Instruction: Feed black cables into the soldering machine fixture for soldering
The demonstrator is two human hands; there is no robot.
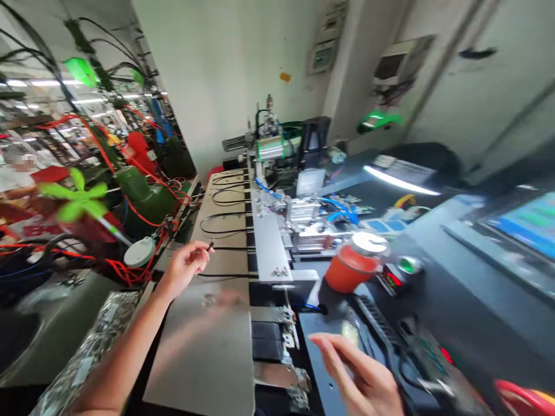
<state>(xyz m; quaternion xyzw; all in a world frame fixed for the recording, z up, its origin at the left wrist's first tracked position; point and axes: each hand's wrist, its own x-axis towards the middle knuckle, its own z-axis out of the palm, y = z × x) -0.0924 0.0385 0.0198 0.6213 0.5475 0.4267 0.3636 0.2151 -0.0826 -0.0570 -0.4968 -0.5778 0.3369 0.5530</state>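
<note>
My left hand [188, 266] is over the left edge of a long metal plate [203, 341], its thumb and fingers pinched on a thin black cable [211, 247]. Several more black cables [225, 231] lie looped across the plate, their right sides running under a metal rail [271, 245]. Low on the right, my right hand [359, 372] is above the dark bench, slightly blurred. Its thumb and forefinger tips come together; anything between them is too small to make out.
An orange-red jar with a pale lid [352, 266] stands right of the rail, beside a small red digital display [392, 279]. Behind are metal fixtures with blue air tubes [342, 214]. A green fan [78, 196] and red hoses are on the left. Foil-like bags [99, 335] lie beneath my left arm.
</note>
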